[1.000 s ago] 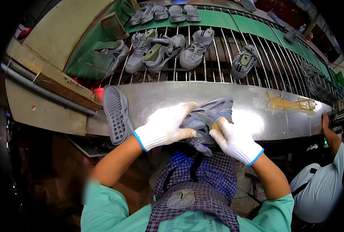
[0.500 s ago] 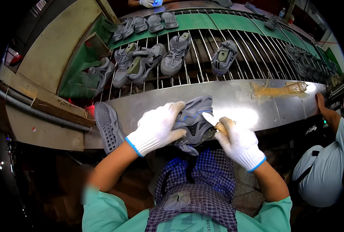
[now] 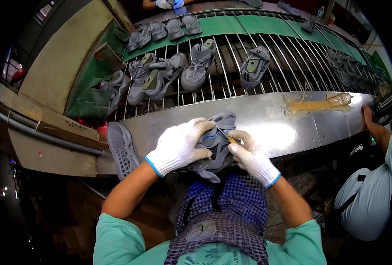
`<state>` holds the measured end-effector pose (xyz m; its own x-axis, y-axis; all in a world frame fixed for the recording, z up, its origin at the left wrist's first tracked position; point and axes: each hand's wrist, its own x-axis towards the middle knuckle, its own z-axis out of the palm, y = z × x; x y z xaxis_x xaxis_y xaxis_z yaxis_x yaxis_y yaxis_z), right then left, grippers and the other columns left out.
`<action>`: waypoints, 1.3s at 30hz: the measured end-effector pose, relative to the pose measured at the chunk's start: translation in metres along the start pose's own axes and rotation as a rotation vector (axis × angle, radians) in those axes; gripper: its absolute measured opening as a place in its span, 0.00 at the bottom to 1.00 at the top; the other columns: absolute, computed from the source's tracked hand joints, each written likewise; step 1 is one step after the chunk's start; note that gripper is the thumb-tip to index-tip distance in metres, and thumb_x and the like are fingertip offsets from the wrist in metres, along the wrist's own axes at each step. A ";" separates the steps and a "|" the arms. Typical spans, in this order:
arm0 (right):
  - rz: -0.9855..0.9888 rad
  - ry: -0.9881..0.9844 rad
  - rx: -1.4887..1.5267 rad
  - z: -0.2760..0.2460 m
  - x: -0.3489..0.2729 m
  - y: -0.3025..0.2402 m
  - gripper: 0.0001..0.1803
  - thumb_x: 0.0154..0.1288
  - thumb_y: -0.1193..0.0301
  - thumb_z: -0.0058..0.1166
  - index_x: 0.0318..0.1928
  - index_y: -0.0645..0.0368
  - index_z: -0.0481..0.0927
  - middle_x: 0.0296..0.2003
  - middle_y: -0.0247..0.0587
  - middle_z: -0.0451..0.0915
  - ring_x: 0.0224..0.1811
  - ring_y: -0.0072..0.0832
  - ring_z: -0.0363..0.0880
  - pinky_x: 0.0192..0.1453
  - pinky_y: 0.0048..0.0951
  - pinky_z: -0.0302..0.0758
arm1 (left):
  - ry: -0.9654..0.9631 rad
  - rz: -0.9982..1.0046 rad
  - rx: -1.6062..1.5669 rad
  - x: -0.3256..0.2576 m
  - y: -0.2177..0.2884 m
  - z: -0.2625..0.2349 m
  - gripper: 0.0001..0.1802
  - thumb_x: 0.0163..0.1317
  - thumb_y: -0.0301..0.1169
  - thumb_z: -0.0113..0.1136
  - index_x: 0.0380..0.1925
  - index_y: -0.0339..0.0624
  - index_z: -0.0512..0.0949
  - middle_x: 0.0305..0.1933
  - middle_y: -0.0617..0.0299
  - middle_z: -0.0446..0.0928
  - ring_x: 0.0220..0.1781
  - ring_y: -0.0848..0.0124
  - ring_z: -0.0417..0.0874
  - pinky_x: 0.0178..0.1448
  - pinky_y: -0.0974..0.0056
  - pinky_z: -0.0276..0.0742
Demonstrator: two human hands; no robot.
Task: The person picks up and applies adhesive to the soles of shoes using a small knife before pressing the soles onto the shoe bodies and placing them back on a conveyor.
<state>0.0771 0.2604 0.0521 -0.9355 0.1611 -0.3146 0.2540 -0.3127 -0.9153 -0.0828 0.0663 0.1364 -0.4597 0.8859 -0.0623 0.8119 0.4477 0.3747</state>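
Note:
A grey shoe upper (image 3: 221,153) with a blue line along its side lies at the near edge of the metal bench, tilted under my hands. My left hand (image 3: 178,146), in a white knit glove with a blue cuff, grips the upper's left side between thumb and fingers. Between the gloved fingers of my right hand (image 3: 254,158) is a small wooden-handled tool (image 3: 234,141). Its thin, flat tip meets the upper near the blue line; whether that tip is a blade or bristles, I cannot tell. Left of my left hand rests a grey shoe sole (image 3: 123,149).
Beyond the metal ledge (image 3: 160,115) runs a roller conveyor (image 3: 226,73) carrying several grey shoes (image 3: 199,66). Several soles (image 3: 174,29) sit on a green strip (image 3: 249,25). A co-worker's arm (image 3: 378,129) reaches the ledge at right; another person's gloved hands (image 3: 169,4) are at the far side.
My right hand has moved left and slightly up, bringing the tool's tip onto the upper and turning it edge-on. The upper has tilted slightly, while my left hand keeps its grip.

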 end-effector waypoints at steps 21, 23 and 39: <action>-0.242 0.390 -0.897 0.034 -0.023 0.005 0.25 0.78 0.54 0.55 0.70 0.46 0.75 0.47 0.52 0.90 0.46 0.53 0.91 0.52 0.47 0.87 | 0.102 0.105 0.238 0.017 0.022 0.020 0.48 0.41 0.56 0.83 0.55 0.31 0.79 0.70 0.34 0.74 0.58 0.39 0.86 0.63 0.45 0.84; -0.372 0.460 -0.821 0.030 -0.025 0.014 0.26 0.78 0.53 0.56 0.70 0.45 0.75 0.48 0.52 0.90 0.46 0.53 0.91 0.52 0.45 0.87 | 0.174 0.057 0.267 0.024 0.029 0.038 0.45 0.43 0.55 0.82 0.53 0.31 0.79 0.69 0.35 0.74 0.58 0.40 0.85 0.61 0.47 0.84; -0.422 0.487 -0.678 0.007 0.001 0.030 0.27 0.80 0.58 0.51 0.74 0.49 0.72 0.56 0.54 0.88 0.58 0.53 0.87 0.64 0.47 0.82 | -0.049 -0.230 0.225 0.073 0.053 0.028 0.63 0.47 0.61 0.80 0.78 0.45 0.60 0.70 0.46 0.72 0.68 0.48 0.81 0.65 0.46 0.83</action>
<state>0.0819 0.2445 0.0264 -0.8157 0.5595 0.1467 0.1499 0.4495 -0.8806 -0.0632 0.1577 0.1258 -0.6268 0.7607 -0.1685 0.7506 0.6476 0.1316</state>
